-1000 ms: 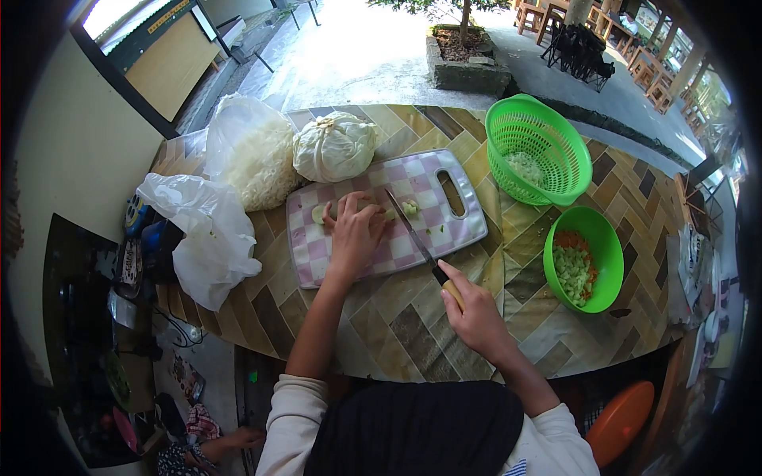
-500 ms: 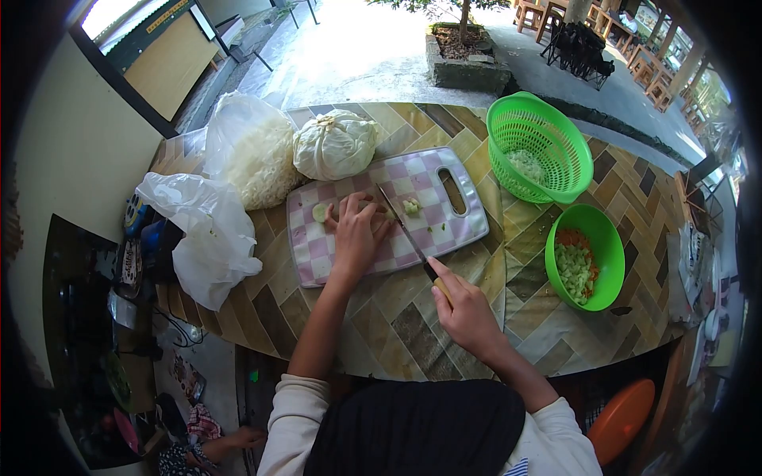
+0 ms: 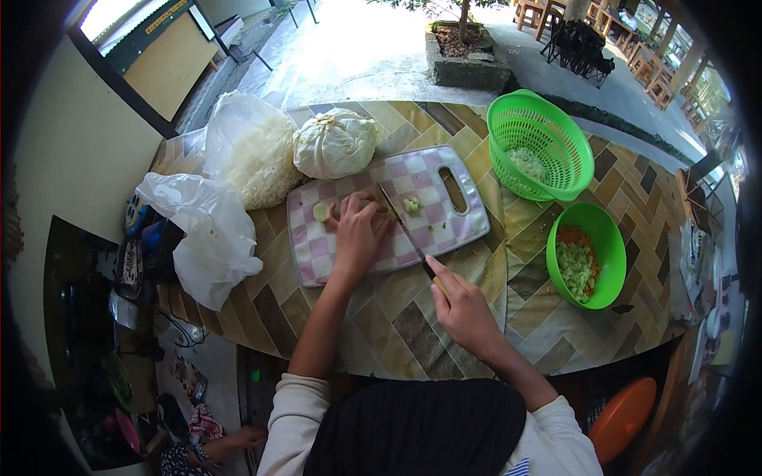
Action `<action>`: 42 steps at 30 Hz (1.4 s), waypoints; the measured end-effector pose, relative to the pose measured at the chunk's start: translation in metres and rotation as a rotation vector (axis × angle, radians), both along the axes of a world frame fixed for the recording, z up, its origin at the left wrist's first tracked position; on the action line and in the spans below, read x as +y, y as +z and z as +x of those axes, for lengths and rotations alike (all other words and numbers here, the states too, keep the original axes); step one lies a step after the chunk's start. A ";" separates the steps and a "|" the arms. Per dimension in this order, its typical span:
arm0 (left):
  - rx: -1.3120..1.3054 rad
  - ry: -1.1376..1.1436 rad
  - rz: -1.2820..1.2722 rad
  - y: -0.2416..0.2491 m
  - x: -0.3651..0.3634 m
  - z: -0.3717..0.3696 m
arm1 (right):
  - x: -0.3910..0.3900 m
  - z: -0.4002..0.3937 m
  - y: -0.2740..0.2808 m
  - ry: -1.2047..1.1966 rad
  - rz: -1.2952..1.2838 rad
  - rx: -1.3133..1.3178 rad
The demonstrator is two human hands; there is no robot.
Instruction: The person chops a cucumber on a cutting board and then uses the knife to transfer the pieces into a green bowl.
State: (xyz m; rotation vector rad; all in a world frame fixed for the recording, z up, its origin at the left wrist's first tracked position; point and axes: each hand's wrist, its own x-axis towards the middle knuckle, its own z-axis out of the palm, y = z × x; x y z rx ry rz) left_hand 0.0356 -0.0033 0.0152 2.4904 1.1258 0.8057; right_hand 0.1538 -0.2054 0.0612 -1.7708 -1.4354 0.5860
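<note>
On a pink-and-white checked cutting board (image 3: 317, 254), my left hand (image 3: 361, 234) presses down with curled fingers. A pale green vegetable (image 3: 321, 212) pokes out at the left of those fingers; the rest of it is hidden beneath them. My right hand (image 3: 463, 311) grips the handle of a kitchen knife (image 3: 405, 226). Its blade slants across the board, close to my left fingertips. Small diced pieces (image 3: 411, 205) lie just right of the blade.
Behind the board stand a whole cabbage (image 3: 335, 144) and a plastic bag of shredded cabbage (image 3: 258, 163). Another white bag (image 3: 202, 242) lies left. At right are a green colander (image 3: 540, 147) and a green bowl (image 3: 611, 254) holding diced vegetables. Someone else's arm (image 3: 226, 447) shows lower left.
Almost nothing differs. Both hands, the knife and the diced pieces keep nearly the same places; the view has shifted very slightly.
</note>
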 end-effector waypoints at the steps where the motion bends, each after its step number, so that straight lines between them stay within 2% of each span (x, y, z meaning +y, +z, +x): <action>1: -0.001 0.000 -0.001 -0.002 0.001 0.000 | 0.001 -0.001 -0.002 0.000 0.002 0.001; 14: -0.002 0.023 -0.055 -0.006 0.005 0.002 | 0.004 -0.006 -0.011 0.003 -0.104 -0.073; 23: -0.014 0.009 -0.061 -0.005 0.005 -0.001 | -0.002 0.008 -0.002 0.012 0.049 0.023; 42: 0.012 0.040 -0.004 0.002 0.001 -0.004 | 0.001 -0.003 -0.001 0.014 0.017 0.004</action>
